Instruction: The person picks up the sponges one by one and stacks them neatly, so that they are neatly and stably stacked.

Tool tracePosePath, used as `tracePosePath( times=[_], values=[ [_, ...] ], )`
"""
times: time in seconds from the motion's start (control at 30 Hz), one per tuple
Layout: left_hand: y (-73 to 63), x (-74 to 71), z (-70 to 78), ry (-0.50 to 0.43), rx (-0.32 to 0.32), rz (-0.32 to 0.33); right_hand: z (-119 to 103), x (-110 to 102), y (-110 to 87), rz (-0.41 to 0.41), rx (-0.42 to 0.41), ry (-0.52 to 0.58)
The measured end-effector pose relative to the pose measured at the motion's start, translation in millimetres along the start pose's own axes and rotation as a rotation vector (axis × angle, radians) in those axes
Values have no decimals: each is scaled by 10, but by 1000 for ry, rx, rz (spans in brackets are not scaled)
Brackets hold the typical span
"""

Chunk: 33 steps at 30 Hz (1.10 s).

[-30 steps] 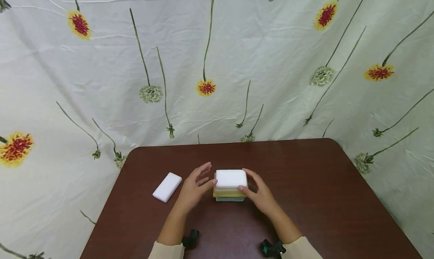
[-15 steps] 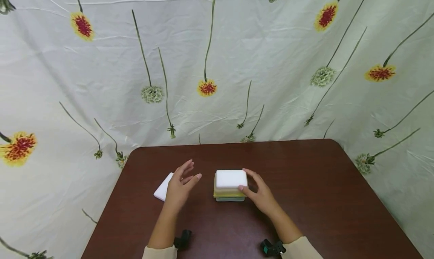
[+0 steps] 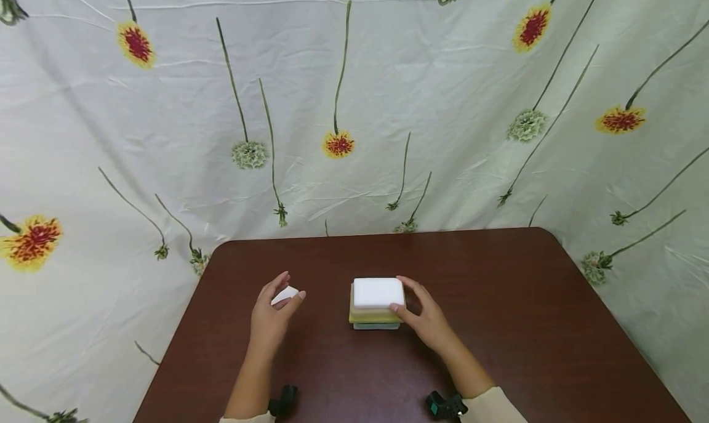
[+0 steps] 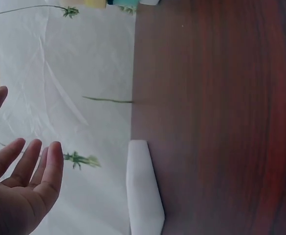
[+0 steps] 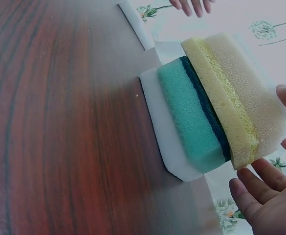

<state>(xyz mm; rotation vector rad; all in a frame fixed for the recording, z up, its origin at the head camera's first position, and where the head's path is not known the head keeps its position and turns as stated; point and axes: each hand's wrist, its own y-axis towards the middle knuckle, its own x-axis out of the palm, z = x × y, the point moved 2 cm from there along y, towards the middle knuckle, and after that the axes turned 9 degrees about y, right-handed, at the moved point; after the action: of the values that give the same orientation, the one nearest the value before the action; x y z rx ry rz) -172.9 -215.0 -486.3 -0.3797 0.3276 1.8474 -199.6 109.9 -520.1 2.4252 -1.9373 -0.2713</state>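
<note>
A layered stack stands mid-table. On top is a white sponge [image 3: 379, 292], over a yellow sponge [image 5: 216, 100]. Below them come a teal sponge [image 5: 189, 120] with a dark scouring layer and, lowest, a white block [image 5: 165, 129]. My right hand [image 3: 429, 321] holds the top sponge's right end between thumb and forefinger, its other fingers by the yellow layer. My left hand [image 3: 268, 318], fingers loosely bent and apart, hovers at another white block [image 4: 143, 191] lying left of the stack. In the head view that hand partly covers this block; no contact shows.
The dark brown table [image 3: 498, 300] has rounded far corners. Behind it hangs a pale flower-print cloth [image 3: 443, 90]. A black wrist device [image 3: 284, 400] sits on the left wrist, and another black device [image 3: 445, 404] on the right.
My left hand has left the stack's left side and travelled left to the separate white block. The right hand and the stack have kept their places.
</note>
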Motion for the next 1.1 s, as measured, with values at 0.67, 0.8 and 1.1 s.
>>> tracePosePath(
  times=[0.67, 0.8, 1.1],
  values=[
    [6, -214, -341, 129, -67, 139, 15, -15, -2, 1, -2, -13],
    [-8, -273, -431, 148, -121, 134, 9, -16, -7, -1, 4, -14],
    [-13, -372, -570, 224, -255, 58, 24, -10, 8, -1, 12, -18]
  ],
)
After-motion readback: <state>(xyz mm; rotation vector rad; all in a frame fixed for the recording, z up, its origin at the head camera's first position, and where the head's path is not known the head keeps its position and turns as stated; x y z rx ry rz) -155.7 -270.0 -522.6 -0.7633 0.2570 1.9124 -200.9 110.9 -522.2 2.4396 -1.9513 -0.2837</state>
